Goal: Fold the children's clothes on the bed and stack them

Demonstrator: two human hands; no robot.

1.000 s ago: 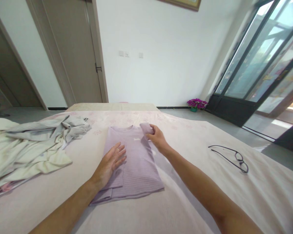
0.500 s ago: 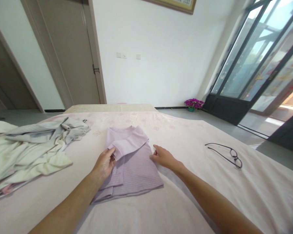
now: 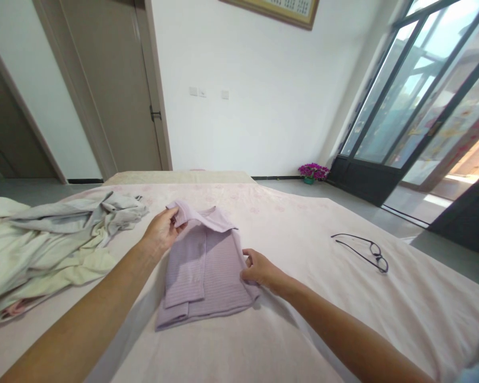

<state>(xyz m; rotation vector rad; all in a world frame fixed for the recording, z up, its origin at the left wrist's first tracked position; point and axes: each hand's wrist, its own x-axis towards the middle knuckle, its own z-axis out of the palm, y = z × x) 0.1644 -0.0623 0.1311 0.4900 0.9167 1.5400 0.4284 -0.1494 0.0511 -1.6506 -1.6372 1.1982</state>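
Observation:
A lilac ribbed long-sleeved shirt (image 3: 223, 266) lies partly folded on the bed, its neckline away from me. One sleeve is laid lengthwise down its left side. My left hand (image 3: 165, 226) pinches the end of the other sleeve (image 3: 201, 217), which is lifted across the top of the shirt toward the left. At the shirt's right side, my right hand (image 3: 261, 271) has its thumb and fingers curled round the edge, and the cloth beneath is bunched slightly. The fingertips' exact grip there is partly hidden.
A heap of cream and grey clothes (image 3: 64, 239) lies on the left of the bed. Dark-framed glasses (image 3: 377, 258) rest on the pink bedsheet (image 3: 303, 229) to the right. Beyond the bed are purple flowers (image 3: 313, 170), a closed door (image 3: 112, 85) and a glass door (image 3: 387, 106).
My left hand has carried the sleeve end up and away from me, uncovering more of the shirt front. My right hand has come down and left onto the shirt's right edge, which has drawn inward.

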